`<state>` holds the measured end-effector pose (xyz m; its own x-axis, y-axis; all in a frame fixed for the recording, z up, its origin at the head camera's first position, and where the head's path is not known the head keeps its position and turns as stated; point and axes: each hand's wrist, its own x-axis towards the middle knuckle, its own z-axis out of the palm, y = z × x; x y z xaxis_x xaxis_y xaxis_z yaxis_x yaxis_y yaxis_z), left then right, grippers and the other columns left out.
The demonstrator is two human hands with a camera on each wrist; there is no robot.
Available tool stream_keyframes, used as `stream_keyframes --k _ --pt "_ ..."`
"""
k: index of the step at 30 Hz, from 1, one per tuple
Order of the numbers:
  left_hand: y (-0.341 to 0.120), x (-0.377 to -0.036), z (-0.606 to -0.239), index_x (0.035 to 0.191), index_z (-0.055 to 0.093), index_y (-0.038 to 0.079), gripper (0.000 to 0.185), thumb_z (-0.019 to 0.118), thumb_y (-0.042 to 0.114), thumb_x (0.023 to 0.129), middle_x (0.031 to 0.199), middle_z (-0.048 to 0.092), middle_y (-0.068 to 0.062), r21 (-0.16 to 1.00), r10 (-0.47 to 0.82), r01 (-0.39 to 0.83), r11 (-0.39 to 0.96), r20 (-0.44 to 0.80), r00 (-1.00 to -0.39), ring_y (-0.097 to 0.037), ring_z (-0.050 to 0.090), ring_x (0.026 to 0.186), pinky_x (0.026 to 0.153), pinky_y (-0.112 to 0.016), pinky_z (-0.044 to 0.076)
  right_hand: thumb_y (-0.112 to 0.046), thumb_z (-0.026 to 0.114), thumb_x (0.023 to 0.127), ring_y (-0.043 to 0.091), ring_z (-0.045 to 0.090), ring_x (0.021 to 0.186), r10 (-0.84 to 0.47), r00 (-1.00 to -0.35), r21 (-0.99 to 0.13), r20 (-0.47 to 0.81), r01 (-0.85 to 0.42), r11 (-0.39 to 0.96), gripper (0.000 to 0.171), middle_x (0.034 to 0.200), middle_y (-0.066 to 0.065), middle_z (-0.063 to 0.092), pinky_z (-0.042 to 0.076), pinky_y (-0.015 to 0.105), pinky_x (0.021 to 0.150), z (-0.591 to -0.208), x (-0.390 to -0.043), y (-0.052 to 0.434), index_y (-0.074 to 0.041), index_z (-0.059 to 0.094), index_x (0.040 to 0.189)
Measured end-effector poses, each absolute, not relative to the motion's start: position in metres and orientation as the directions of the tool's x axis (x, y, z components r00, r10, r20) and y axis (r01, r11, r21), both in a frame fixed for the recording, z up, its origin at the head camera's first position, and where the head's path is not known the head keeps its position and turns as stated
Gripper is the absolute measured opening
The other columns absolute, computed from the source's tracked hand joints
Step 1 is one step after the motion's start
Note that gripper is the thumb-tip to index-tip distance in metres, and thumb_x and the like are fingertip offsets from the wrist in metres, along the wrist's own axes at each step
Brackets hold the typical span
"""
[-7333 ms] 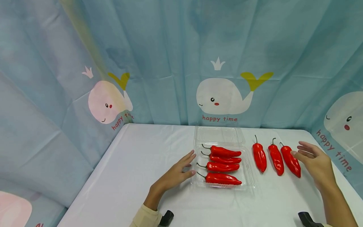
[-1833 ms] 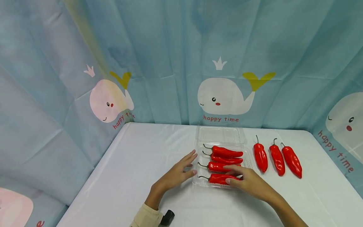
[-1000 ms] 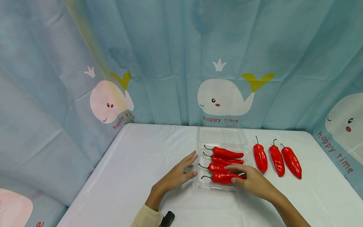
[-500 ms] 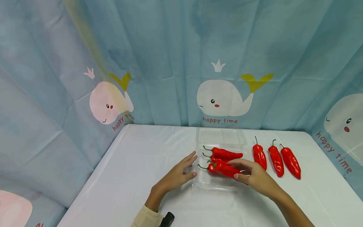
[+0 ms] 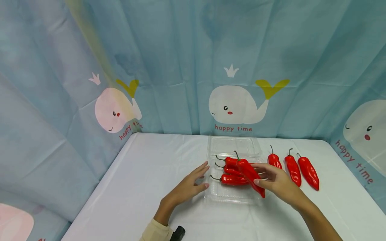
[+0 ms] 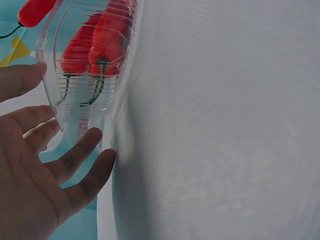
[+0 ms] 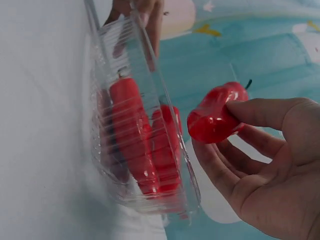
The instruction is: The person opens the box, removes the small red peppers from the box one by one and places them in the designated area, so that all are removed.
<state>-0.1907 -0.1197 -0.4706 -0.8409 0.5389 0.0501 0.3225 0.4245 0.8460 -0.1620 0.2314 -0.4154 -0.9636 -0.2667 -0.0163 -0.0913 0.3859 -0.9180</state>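
My right hand (image 5: 278,182) pinches a red chili pepper (image 5: 250,175) between thumb and fingers, above the clear plastic box (image 5: 221,197). The held pepper slants, its stem toward the back; the right wrist view shows the held pepper (image 7: 217,114) apart from the box wall. Three red peppers lie sideways inside the box, the nearest pepper (image 5: 232,179) with its stem to the left; the held one partly covers them. My left hand (image 5: 187,185) has its fingers spread at the box's left side. In the left wrist view its fingertips are at the box rim (image 6: 46,95).
The box's hinged lid (image 5: 232,145) lies folded back behind it. To the right, three more red peppers lie on the white table: a left pepper (image 5: 275,161), a middle pepper (image 5: 292,170) and a right pepper (image 5: 309,172). A blue whale-print curtain (image 5: 169,100) hangs behind the table.
My right hand came from the peppers at the right to the box, gripped the frontmost pepper, lifted it out and turned it stem-backward. My left hand has stayed at the box's left side.
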Motion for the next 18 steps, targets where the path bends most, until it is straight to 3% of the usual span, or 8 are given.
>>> stream_keyframes --k 18 --pt "-0.120 -0.191 -0.471 0.167 0.032 0.009 0.069 0.061 0.026 0.107 0.178 0.020 0.000 0.848 0.538 0.323 0.420 0.054 -0.841 -0.035 0.054 0.144 0.112 -0.056 0.050 -0.027 0.076 0.099 0.026 0.066 0.107 -0.184 -0.983 -0.878 -0.002 -0.086 0.472 0.064 0.139 0.019 0.060 0.063 0.037 0.077 -0.404 -0.163 0.259 -0.010 0.051 0.156"
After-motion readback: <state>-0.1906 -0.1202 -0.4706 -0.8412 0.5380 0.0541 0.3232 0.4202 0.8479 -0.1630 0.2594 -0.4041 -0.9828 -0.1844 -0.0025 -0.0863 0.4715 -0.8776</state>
